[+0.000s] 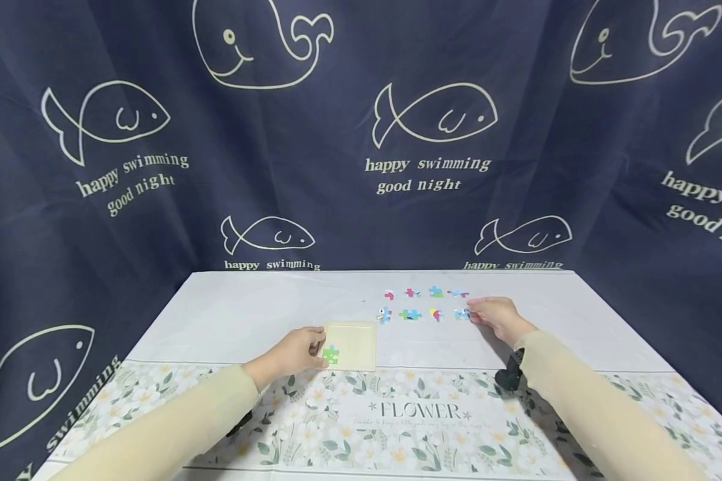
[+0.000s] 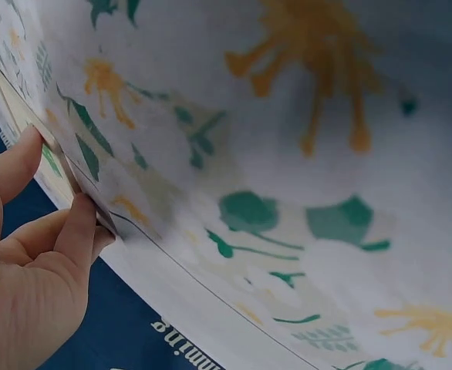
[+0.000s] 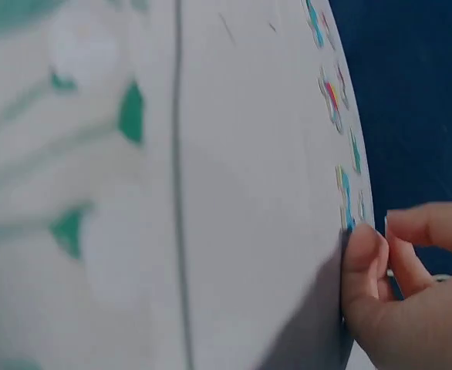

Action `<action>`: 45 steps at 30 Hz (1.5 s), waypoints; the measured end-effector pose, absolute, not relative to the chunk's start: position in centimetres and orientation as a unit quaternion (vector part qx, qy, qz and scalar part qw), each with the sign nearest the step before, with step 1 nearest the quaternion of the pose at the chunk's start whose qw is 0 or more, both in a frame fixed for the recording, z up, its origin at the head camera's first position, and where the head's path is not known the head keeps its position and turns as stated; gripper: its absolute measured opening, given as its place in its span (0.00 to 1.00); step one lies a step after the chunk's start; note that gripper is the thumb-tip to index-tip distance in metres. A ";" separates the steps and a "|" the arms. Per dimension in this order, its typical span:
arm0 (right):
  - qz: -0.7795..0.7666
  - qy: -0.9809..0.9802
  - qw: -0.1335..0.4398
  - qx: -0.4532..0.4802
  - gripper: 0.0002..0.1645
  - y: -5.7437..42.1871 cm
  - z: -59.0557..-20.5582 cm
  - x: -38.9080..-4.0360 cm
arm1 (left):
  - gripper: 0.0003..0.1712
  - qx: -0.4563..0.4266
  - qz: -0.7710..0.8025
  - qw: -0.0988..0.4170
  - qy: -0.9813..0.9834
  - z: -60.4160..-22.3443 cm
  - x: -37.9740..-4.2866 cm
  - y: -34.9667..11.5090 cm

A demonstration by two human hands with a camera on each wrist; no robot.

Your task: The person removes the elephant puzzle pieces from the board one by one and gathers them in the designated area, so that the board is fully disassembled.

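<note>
In the head view my left hand [image 1: 297, 350] grips the left side of a pale wooden puzzle tray [image 1: 361, 346]. The left wrist view shows the thumb over the tray's rim [image 2: 70, 173] and the other fingers against its outer edge. One green puzzle piece [image 1: 331, 355] sits in the tray's near left corner, close to that thumb. My right hand [image 1: 498, 316] is at the right end of the loose pieces, fingertips right at a blue-and-white puzzle piece [image 1: 460, 314]. A gap shows between thumb and index finger in the right wrist view; the thumb [image 3: 365, 245] partly covers that piece.
Several colourful puzzle pieces [image 1: 410, 314] lie in two rows beyond the tray's right side. White cloth covers the table [image 1: 228, 314], with a floral runner [image 1: 421, 444] along the front. A dark blue curtain [image 1: 349, 220] with fish drawings hangs behind the far edge.
</note>
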State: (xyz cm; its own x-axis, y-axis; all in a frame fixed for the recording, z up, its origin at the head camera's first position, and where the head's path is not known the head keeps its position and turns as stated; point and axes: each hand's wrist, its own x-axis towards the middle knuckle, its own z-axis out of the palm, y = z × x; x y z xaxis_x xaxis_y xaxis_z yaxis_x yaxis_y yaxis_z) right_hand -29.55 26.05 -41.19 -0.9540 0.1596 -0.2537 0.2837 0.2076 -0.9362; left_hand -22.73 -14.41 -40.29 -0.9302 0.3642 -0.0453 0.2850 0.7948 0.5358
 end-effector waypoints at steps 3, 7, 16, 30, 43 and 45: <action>-0.641 0.751 0.030 0.157 0.25 25.3 -41.3 -29.6 | 0.38 0.171 0.265 0.067 0.947 -40.3 -22.6 -14.4; -0.663 0.730 0.021 0.161 0.25 24.4 -41.3 -29.7 | 0.33 0.169 0.254 0.059 0.951 -40.3 -22.6 -14.3; -0.679 0.718 0.040 0.150 0.24 22.5 -40.6 -29.8 | 0.18 0.185 0.216 0.048 0.957 -40.5 -23.2 -13.9; -0.694 0.709 0.112 0.057 0.27 18.1 -40.1 -29.1 | 0.18 0.192 0.243 0.070 0.948 -40.1 -22.9 -14.3; -0.689 0.710 0.142 0.026 0.27 15.3 -40.1 -28.5 | 0.35 0.163 0.266 0.080 0.947 -40.3 -22.5 -14.1; -0.686 0.711 0.150 0.022 0.27 14.9 -40.1 -28.3 | 0.38 0.163 0.265 0.080 0.947 -40.4 -22.6 -14.1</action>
State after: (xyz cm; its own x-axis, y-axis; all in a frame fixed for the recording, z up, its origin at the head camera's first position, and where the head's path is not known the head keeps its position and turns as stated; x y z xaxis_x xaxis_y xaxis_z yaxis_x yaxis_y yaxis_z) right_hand -28.27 14.90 -40.14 -0.9539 -0.1750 -0.2439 0.2374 0.0572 -0.9697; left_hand -22.57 -14.09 -40.43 -0.9340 0.3513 -0.0650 0.2664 0.8061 0.5284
